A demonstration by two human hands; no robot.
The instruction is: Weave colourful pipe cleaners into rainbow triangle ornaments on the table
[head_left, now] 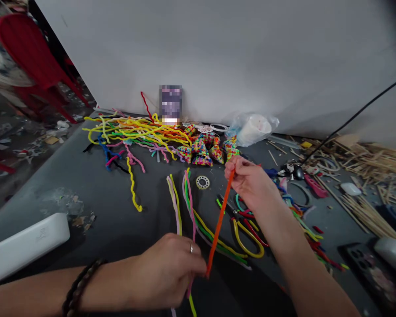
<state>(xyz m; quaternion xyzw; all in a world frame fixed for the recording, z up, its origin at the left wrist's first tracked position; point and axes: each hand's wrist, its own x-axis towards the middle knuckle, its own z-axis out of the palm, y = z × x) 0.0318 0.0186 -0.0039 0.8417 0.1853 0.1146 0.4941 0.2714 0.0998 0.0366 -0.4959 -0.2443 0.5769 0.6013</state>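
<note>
A person at a dark grey worktable holds a straight orange pipe cleaner of fuzzy wire taut between two bare hands — the right hand pinching its upper end between thumb and fingertips, the left hand closed in a narrow pinch on its lower end, a ring on one finger and a dark braided bracelet at the wrist. Pink and yellow-green stems hang below the left fingers and seem to be caught in the same grip, though the palm hides how. Just beyond the left fingers lie loose green, yellow and pink pipe cleaners in a row; under the right wrist rests a pair of yellow- and red-handled pliers, and past the right fingertips sit small multicoloured bead-like cones and a small round metal bearing. A large tangle of yellow, orange and blue pipe cleaners sprawls well beyond both hands. To keep the stem straight, my sense is the pinches should stay near the tips with an even pull — squeeze too hard mid-stem and the wire will likely kink.
</note>
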